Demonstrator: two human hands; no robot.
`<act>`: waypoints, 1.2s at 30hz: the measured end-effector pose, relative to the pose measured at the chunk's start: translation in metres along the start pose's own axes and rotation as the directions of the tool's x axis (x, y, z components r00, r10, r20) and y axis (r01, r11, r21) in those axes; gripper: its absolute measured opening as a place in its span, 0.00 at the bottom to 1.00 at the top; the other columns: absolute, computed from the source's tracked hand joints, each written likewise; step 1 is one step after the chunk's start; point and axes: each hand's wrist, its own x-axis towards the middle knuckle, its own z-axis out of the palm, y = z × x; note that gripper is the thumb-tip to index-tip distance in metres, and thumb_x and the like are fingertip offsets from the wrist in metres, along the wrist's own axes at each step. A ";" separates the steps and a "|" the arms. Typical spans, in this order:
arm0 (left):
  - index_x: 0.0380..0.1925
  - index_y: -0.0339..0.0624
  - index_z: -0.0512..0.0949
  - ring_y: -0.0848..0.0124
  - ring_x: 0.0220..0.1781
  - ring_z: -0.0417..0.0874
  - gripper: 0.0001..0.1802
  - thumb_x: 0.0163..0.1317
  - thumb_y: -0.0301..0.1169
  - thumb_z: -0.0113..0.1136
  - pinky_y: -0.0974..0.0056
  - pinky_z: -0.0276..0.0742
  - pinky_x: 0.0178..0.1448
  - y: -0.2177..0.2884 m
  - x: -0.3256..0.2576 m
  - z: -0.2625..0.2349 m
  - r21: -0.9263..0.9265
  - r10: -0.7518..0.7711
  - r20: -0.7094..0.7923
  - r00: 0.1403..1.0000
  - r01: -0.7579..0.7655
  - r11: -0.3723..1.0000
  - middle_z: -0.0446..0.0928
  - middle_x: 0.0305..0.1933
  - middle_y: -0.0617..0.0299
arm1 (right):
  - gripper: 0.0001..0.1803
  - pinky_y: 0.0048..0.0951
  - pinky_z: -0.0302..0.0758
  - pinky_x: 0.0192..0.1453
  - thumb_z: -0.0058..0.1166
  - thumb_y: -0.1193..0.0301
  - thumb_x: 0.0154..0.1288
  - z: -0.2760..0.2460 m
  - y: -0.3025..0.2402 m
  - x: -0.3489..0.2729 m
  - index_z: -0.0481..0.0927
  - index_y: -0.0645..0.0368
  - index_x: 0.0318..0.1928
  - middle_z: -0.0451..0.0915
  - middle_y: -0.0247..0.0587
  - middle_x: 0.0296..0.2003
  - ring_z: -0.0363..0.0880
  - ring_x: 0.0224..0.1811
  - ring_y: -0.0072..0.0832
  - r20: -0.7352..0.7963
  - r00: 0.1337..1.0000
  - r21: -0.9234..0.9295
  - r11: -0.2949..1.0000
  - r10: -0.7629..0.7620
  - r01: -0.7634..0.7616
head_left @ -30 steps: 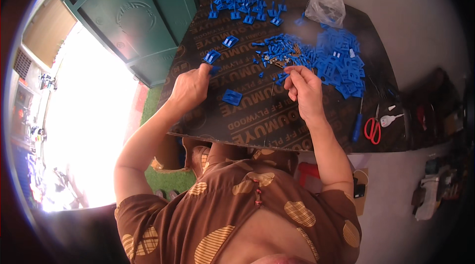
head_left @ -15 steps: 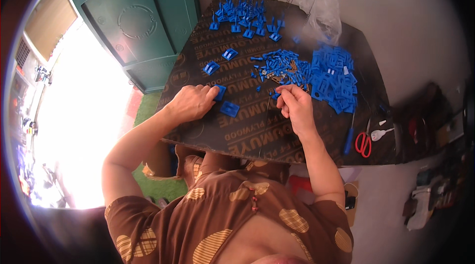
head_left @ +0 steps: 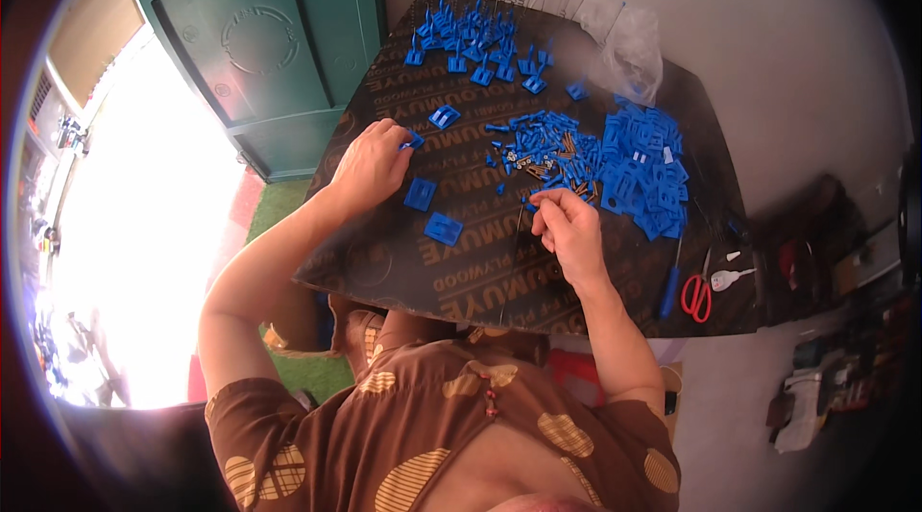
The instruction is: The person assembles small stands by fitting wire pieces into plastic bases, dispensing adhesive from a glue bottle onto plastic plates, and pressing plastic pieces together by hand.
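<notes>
My left hand (head_left: 370, 164) rests on the dark plywood board (head_left: 480, 272) and pinches a small blue plastic square piece (head_left: 413, 140) at its fingertips. Two more blue squares (head_left: 420, 194) lie just right of it, one (head_left: 443, 228) closer to me. My right hand (head_left: 567, 229) is closed on a small blue pin-like part (head_left: 531, 205) beside a loose heap of small blue and brown pieces (head_left: 538, 147). A big pile of blue square plates (head_left: 643, 171) lies to the right.
Assembled blue bases with upright thin pins (head_left: 475, 41) stand at the board's far end. A clear plastic bag (head_left: 629, 51) sits far right. Red-handled scissors (head_left: 696, 293) and a blue-handled tool (head_left: 669, 286) lie near the right edge. A green cabinet (head_left: 259, 41) stands left.
My left hand has lifted off the flat squares and now holds one blue piece at its fingertips. My right hand has drawn back slightly from the heap with a small part.
</notes>
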 end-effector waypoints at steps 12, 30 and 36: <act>0.41 0.30 0.76 0.51 0.51 0.73 0.14 0.56 0.26 0.53 0.55 0.69 0.57 -0.037 0.038 0.036 -0.060 -0.131 0.077 0.988 0.135 0.989 0.75 0.42 0.47 | 0.09 0.13 0.57 0.23 0.46 0.74 0.68 0.007 -0.001 -0.011 0.76 0.66 0.43 0.75 0.32 0.23 0.63 0.20 0.09 0.047 0.990 -0.219 0.966 -0.130 0.137; 0.42 0.27 0.75 0.57 0.41 0.75 0.33 0.70 0.53 0.39 0.57 0.68 0.50 -0.072 0.185 0.058 -0.615 -0.325 -0.278 0.904 0.092 0.783 0.76 0.37 0.45 | 0.08 0.19 0.71 0.29 0.48 0.77 0.65 0.008 -0.016 -0.015 0.77 0.68 0.41 0.77 0.35 0.21 0.75 0.24 0.17 0.152 0.961 -0.377 0.885 -0.231 0.272; 0.46 0.27 0.77 0.67 0.42 0.74 0.37 0.68 0.55 0.37 0.64 0.70 0.50 -0.049 0.256 0.011 -0.626 -0.277 -0.317 0.907 0.019 0.779 0.77 0.40 0.53 | 0.06 0.24 0.71 0.28 0.52 0.78 0.61 0.006 -0.016 -0.016 0.77 0.66 0.39 0.77 0.41 0.23 0.77 0.23 0.25 0.167 0.953 -0.430 0.851 -0.253 0.301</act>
